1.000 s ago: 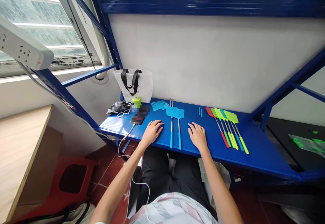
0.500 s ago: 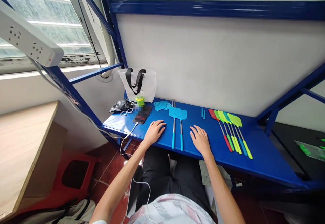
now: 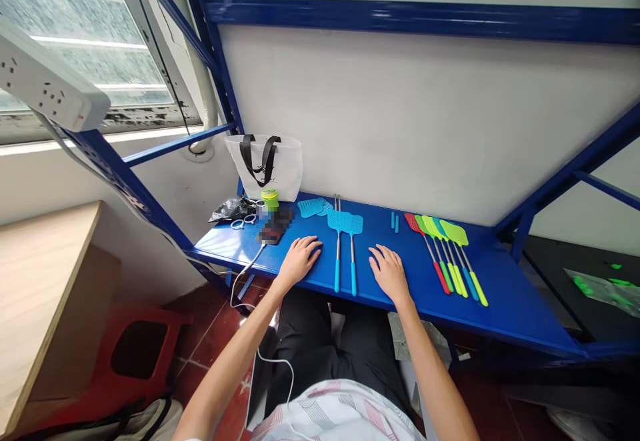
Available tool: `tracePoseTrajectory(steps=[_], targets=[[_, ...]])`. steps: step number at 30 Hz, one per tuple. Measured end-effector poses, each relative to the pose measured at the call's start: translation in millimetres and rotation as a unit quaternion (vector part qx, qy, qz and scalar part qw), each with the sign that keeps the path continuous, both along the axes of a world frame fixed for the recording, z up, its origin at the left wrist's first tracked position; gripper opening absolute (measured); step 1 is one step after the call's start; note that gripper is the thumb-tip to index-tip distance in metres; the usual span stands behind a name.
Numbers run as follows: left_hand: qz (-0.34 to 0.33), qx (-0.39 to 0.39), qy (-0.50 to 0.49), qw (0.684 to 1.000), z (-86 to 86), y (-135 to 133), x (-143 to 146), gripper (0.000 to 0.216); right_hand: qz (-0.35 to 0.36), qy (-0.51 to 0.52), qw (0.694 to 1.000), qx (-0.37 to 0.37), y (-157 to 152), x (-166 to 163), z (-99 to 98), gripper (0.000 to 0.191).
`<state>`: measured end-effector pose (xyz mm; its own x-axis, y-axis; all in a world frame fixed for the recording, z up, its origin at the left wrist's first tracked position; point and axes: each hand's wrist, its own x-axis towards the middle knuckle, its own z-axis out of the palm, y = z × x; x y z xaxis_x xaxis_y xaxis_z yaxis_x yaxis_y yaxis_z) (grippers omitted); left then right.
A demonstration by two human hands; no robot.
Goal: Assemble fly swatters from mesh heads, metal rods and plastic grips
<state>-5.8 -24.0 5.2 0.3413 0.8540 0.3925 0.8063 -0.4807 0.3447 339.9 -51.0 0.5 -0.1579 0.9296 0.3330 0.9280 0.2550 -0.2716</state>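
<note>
Head view. Left hand (image 3: 299, 262) and right hand (image 3: 389, 272) rest palm-down on the blue bench (image 3: 500, 297) at centre frame, fingers (image 3: 311, 246) slightly spread, gripping nothing. Two blue fly swatters (image 3: 349, 224) lie between the hands, touching neither. Coloured swatters (image 3: 453, 254) lie right of centre.
</note>
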Motion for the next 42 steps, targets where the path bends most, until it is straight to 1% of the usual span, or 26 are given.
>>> tracePoseTrajectory(steps=[5,12,21,27,30,32,36,38,42], targets=[[-0.001,-0.001,0.002,1.000,1.0,0,0,0.039,-0.002,0.001,1.000,-0.003,0,-2,1.9,0.057],[-0.006,0.010,-0.001,1.000,0.5,1,-1,0.039,-0.009,0.028,0.999,-0.020,0,-1,3.3,0.057],[-0.009,-0.006,0.009,1.000,1.9,0,-2,0.042,-0.003,0.007,1.000,-0.007,0,-1,0.8,0.057],[-0.006,-0.004,0.003,1.000,3.0,-1,-1,0.041,0.007,0.041,0.999,-0.001,-5,-8,13.1,0.055],[-0.005,-0.002,0.002,1.000,2.7,0,0,0.040,0.012,0.072,0.997,-0.011,-9,-24,20.4,0.056],[-0.003,-0.002,0.002,1.000,2.6,0,0,0.040,-0.001,0.075,0.997,-0.032,-8,-42,24.1,0.057],[0.000,0.000,0.004,1.000,2.4,0,1,0.039,-0.048,0.020,0.996,-0.070,4,-89,32.8,0.059],[0.000,0.002,0.004,1.000,2.1,0,0,0.039,-0.060,-0.016,0.994,-0.089,12,-110,38.6,0.058],[-0.003,0.005,0.005,1.000,1.3,1,0,0.039,-0.050,-0.053,0.989,-0.130,24,-135,50.1,0.045]])
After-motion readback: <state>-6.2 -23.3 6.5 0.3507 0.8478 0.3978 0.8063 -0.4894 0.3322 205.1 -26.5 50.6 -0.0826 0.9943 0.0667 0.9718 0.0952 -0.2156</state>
